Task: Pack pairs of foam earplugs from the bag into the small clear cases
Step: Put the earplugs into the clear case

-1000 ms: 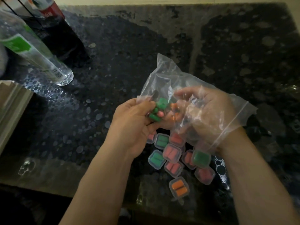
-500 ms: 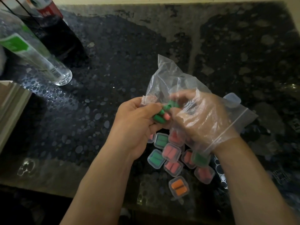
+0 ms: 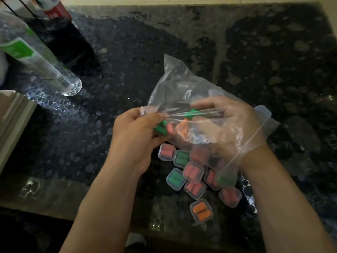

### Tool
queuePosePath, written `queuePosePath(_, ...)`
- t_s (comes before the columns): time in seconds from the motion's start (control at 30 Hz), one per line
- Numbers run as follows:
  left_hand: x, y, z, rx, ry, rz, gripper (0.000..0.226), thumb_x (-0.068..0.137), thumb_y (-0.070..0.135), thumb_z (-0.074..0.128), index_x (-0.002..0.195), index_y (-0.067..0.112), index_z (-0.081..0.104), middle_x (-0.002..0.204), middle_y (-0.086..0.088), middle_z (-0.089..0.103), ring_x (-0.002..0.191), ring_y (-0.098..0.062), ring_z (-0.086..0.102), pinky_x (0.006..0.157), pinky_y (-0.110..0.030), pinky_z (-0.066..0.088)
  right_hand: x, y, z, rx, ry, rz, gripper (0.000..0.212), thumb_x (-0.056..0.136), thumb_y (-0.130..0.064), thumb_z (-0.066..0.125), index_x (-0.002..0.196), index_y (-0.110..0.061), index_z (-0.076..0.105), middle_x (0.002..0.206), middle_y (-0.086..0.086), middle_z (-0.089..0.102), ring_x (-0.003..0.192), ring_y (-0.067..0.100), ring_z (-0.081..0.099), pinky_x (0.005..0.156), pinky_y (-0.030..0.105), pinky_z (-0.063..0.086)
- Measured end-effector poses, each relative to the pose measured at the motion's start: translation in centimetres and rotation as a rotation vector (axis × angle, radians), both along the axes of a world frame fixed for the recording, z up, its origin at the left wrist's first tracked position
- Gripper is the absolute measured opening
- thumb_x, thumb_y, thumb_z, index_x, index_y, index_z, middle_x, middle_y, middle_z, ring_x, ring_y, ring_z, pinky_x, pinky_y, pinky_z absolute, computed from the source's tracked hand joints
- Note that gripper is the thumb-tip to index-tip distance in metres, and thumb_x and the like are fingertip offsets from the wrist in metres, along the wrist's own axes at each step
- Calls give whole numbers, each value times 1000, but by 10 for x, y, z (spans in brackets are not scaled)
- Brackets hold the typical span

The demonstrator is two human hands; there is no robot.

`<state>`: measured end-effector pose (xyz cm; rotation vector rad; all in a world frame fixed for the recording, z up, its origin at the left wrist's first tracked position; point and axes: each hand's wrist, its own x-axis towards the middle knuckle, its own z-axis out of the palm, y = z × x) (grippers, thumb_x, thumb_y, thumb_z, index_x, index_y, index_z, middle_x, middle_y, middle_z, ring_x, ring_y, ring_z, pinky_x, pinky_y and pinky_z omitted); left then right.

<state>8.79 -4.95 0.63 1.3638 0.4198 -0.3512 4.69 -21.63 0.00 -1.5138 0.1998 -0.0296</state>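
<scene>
A clear plastic bag [image 3: 182, 84] is held above the dark table. My left hand [image 3: 135, 136] pinches the bag's left edge, with green earplugs [image 3: 161, 127] lying against its fingers through the plastic. My right hand [image 3: 229, 128] is inside the bag, fingers curled around a green earplug [image 3: 191, 112]; pink and orange earplugs [image 3: 182, 127] lie loose in the bag between the hands. Below the hands, several small clear cases [image 3: 193, 171] with pink, green and orange [image 3: 202, 210] pairs inside lie in a cluster on the table. An empty clear case [image 3: 262, 111] peeks out behind my right hand.
A clear bottle with a green label [image 3: 36, 59] stands at the far left, a dark bottle [image 3: 63, 35] behind it. A pale box edge [image 3: 12, 121] juts in at the left. The black speckled table [image 3: 127, 52] extends beyond the bag.
My right hand has shifted right inside the bag and its fingertips have closed on a green earplug. My left hand has pulled the bag's edge taut to the left.
</scene>
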Motion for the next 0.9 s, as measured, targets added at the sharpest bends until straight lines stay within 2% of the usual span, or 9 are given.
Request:
queuePosePath(0.1,5,9,0,48,-3,45,8,92,-10,58,95,-6,63,65,-15,70,61,-25,71,61,-36,61,-1,6,-5,-133,14,-28,23,78,-12,83,94,-25,72,90,-7,75,82,1,73,65,13,54)
queuePosePath(0.2,7,14,0,77,-9,96,10,92,-10,57,100,-8,62,62,-14,69,56,-22,69,57,-32,59,-3,6,-5,-121,30,40,32,70,-32,85,98,-18,75,94,-5,77,80,4,73,62,16,53)
queuePosePath(0.4,14,33,2,119,-60,250,18,82,-17,57,73,-2,59,55,-11,62,52,-20,65,58,-34,61,-5,3,-5,-106,53,47,17,89,3,71,94,-13,76,76,3,72,47,4,56,43,13,40)
queuePosePath(0.53,20,48,-13,425,-69,299,25,73,-5,64,98,-2,62,78,-12,68,69,-24,70,57,-30,56,-6,2,-4,-34,104,11,19,91,7,67,94,-11,74,67,1,69,44,7,53,40,14,39)
queuePosePath(0.6,19,47,-17,727,-114,258,55,75,13,66,129,8,55,113,-9,65,102,-27,66,86,-40,57,-5,4,-4,-51,109,8,20,91,6,68,94,-13,74,68,1,69,44,6,54,41,14,39)
queuePosePath(0.63,15,43,-15,901,-176,219,63,79,17,66,140,11,48,130,-10,58,116,-26,59,100,-40,50,-4,4,-5,-63,108,6,20,91,6,68,95,-13,74,69,0,69,45,6,54,41,14,39)
queuePosePath(0.7,8,34,-7,1093,-418,162,56,87,13,64,141,9,50,137,-9,52,122,-22,51,106,-32,41,-5,4,-5,-86,116,3,19,91,4,69,96,-14,74,70,-1,69,45,5,55,42,12,40)
queuePosePath(0.83,0,8,5,876,-806,-116,23,90,13,63,113,16,68,102,4,68,89,-6,65,80,-16,53,-5,0,-4,-151,140,-21,14,91,-4,73,96,-17,75,68,-3,71,48,1,59,47,11,42)
queuePosePath(0.9,-6,-4,3,859,-882,-349,28,89,24,69,116,17,68,105,7,66,92,-4,62,80,-12,49,-4,-3,-6,-236,147,-35,13,88,-11,76,94,-23,77,75,-5,73,56,-1,61,54,18,45)
